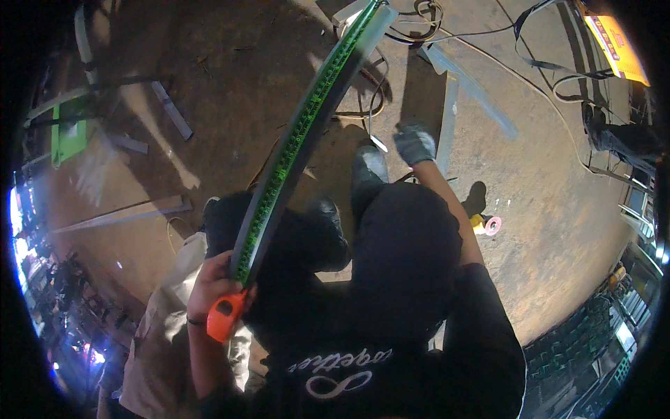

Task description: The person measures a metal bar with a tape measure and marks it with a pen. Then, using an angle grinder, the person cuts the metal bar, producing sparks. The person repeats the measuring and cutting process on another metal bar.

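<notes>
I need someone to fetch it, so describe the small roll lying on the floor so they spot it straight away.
Start at the brown workshop floor and find the person in black crouching mid-picture. Just beside their outstretched arm, on the right, lies the small roll. It is a pale pink ring next to a yellow object, unlike the long grey metal strips around.

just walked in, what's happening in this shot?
A person's left hand grips an orange tape measure case, with the green-marked tape blade pulled out across the dusty floor. Right in front, another person in a black top crouches, reaching a gloved hand toward a metal bar on the floor. More metal strips and cables lie about. The wearer's right hand is not in view.
</notes>
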{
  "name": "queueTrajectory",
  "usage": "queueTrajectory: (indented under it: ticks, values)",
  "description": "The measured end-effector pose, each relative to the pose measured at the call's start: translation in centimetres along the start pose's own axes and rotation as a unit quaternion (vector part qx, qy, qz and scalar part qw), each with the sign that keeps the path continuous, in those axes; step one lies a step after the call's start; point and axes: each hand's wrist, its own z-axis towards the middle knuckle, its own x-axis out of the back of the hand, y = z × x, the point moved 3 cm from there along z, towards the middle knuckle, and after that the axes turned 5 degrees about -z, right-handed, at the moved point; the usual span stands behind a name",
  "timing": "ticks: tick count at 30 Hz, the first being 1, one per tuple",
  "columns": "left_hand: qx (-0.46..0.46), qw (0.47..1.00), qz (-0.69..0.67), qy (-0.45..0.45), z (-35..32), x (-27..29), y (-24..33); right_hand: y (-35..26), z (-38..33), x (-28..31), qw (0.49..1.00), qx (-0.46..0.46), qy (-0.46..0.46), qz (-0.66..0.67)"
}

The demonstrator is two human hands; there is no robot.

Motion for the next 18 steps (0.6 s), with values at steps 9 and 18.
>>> queueTrajectory:
  ticks: [9, 18]
  values:
    - [0.027, 0.998, 0.058, -0.012, 1.1, 0.8, 0.4, -2.2, 3.9, -6.4, 0.980, 0.042, -0.183, -0.063]
    - [0.034, 0.992, 0.086, -0.086, 1.5, 1.1, 1.0, -2.1, 3.6, -7.6, 0.982, 0.024, -0.179, -0.053]
